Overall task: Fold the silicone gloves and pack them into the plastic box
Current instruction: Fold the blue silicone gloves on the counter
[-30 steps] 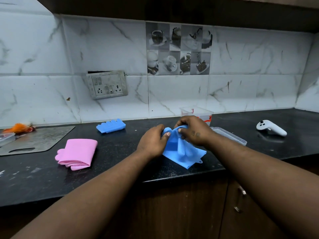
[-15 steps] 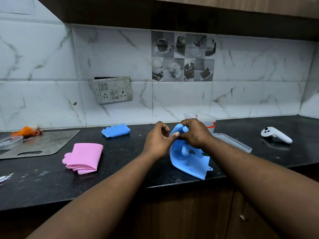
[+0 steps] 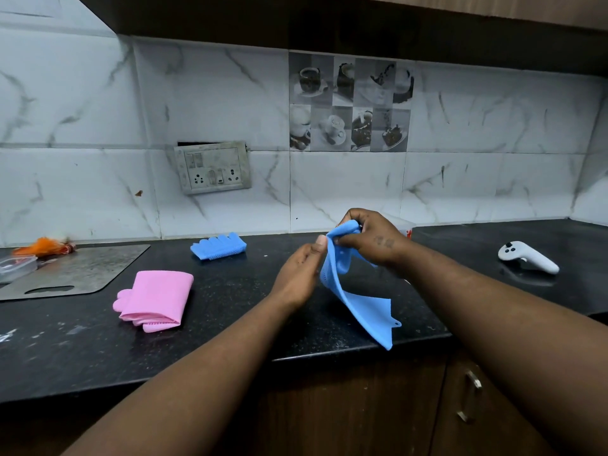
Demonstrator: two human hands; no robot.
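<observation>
A blue silicone glove [image 3: 358,304] hangs above the black counter [image 3: 230,297], its cuff end drooping over the front edge. My right hand [image 3: 371,240] pinches its top end. My left hand [image 3: 301,271] touches the glove's left edge with the thumb. A second blue glove [image 3: 218,246], folded, lies near the wall. A folded pink glove [image 3: 156,299] lies to the left. The plastic box [image 3: 409,231] is almost wholly hidden behind my right hand; only a sliver with a red mark shows.
A steel cutting board [image 3: 72,273] lies at the left with a small clear container [image 3: 16,266] and orange scraps [image 3: 42,246]. A white controller [image 3: 528,261] rests at the right. A socket plate [image 3: 214,167] is on the tiled wall. Cabinet doors sit below.
The blue glove has been lifted higher off the counter and hangs longer. Both hands rose with it, and the view has tilted down.
</observation>
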